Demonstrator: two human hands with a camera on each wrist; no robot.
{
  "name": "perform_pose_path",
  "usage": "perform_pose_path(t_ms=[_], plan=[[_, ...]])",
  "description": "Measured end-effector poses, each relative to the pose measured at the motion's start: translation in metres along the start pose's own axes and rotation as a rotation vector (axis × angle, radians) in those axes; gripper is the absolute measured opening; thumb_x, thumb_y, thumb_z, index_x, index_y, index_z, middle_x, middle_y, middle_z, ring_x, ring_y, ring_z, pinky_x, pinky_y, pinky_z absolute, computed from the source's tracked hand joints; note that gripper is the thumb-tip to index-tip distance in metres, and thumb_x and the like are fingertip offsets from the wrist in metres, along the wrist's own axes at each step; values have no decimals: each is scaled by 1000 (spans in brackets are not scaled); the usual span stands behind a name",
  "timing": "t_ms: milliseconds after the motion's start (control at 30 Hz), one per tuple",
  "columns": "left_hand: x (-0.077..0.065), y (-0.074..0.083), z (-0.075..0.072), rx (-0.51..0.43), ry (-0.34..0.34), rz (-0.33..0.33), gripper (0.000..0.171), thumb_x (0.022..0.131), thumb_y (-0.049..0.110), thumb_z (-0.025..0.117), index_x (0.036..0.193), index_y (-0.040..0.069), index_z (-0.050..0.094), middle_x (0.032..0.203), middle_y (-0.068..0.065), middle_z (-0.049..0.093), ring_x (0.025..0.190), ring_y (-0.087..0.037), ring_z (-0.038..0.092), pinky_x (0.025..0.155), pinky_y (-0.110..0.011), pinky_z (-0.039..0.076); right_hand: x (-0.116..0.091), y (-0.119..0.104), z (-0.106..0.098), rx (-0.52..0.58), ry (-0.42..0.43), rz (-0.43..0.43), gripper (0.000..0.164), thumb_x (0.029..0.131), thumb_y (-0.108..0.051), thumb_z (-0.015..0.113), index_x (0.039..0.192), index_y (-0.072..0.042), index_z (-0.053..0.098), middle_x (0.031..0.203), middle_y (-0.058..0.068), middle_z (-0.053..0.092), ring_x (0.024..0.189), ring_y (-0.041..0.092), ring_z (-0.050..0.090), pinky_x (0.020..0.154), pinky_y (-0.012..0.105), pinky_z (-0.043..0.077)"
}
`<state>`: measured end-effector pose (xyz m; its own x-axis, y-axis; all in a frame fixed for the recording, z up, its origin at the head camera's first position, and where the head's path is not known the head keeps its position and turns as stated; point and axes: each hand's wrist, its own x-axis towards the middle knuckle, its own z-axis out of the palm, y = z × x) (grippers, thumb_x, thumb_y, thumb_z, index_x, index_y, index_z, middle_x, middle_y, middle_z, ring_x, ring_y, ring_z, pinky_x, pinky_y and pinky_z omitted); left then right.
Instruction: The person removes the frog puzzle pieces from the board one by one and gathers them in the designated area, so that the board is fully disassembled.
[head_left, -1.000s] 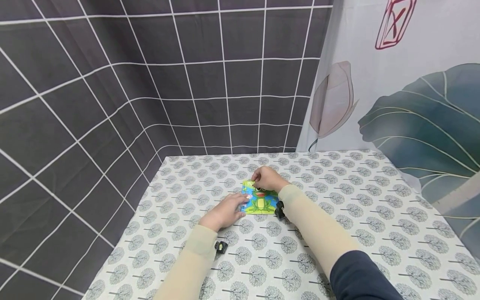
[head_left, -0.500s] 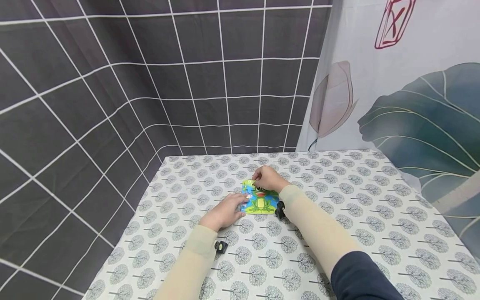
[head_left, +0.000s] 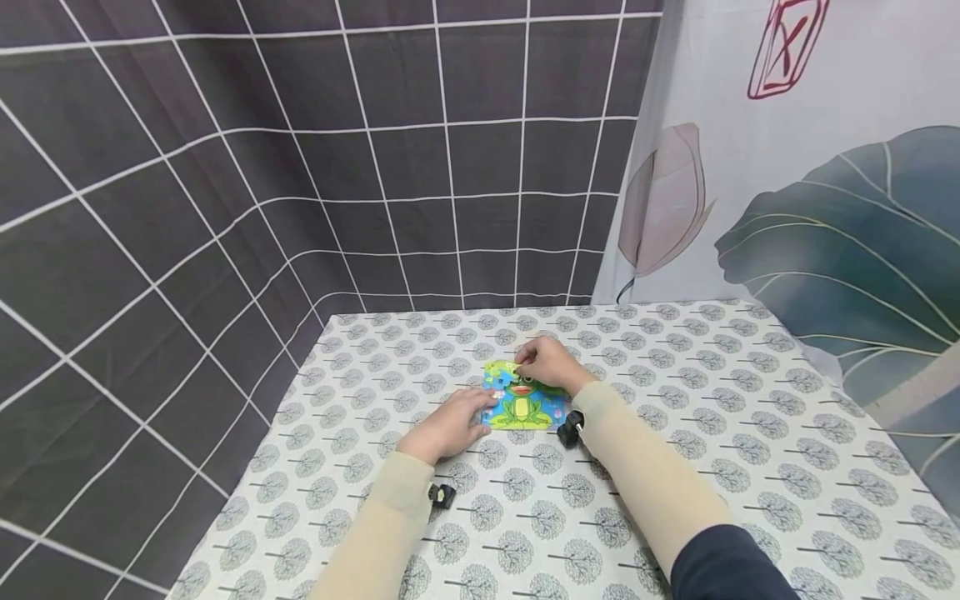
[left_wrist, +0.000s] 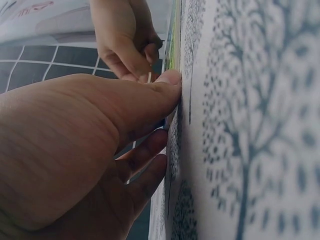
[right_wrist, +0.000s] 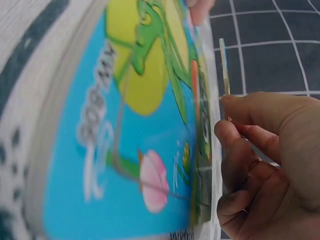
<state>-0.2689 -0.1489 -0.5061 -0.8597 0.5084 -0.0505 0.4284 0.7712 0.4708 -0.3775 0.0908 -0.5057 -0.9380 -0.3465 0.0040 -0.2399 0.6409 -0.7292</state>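
A frog jigsaw puzzle lies flat on the table, blue and yellow-green. My left hand rests at its left edge, fingers extended over the border and thumb by the near left corner. In the left wrist view the thumb presses right at the puzzle's edge. Over the puzzle's far side is my right hand. Seen from the right wrist, its thumb and forefinger pinch a thin puzzle piece, edge-on and raised off the board. The picture on that piece is hidden by the angle.
A white cloth with grey tree prints covers the table. Behind and to the left hangs a dark curtain with a white grid. At the right hangs a pale curtain with leaf and bud prints.
My right hand has drawn a little to the right and lifted, with the puzzle piece pinched, showing more of the puzzle's right side. The left hand has stayed in place.
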Motion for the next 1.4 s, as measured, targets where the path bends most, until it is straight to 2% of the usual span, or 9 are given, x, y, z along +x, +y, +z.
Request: perform_pose_path(t_ms=[200,500,933,1167,1400], plan=[[0,0,1,-2,0,-2,57,101,26,70,154,17,52,167,1,37,154,-26,31,126,-50,27,-6,10,-9,63,50,34,10,88,-13,81,97,-12,79,93,4,70,74,19,63,62,32,57],[0,0,0,-2,4,2,55,101,25,70,153,17,54,167,1,39,154,-25,33,126,-48,27,-17,17,-21,90,138,57,10,91,-16,77,100,-13,78,99,5,70,88,23,62,72,34,56],[0,-1,2,-11,3,10,55,100,25,70,153,17,54,167,3,37,155,-24,31,126,-48,26,-31,19,-31,165,191,75,16,93,-14,75,108,-10,77,107,8,70,85,24,61,68,34,56],[1,-1,3,-13,8,6,55,101,26,70,153,17,54,167,3,37,155,-23,30,127,-47,25,-35,25,-39,173,227,83,15,93,-15,76,107,-12,77,104,8,70,80,24,61,63,34,57],[0,-1,2,-20,10,8,55,101,25,70,152,17,54,167,2,38,154,-25,31,126,-49,26,-39,33,-48,126,250,86,16,95,-19,75,108,-11,78,104,8,71,78,23,61,60,34,55]])
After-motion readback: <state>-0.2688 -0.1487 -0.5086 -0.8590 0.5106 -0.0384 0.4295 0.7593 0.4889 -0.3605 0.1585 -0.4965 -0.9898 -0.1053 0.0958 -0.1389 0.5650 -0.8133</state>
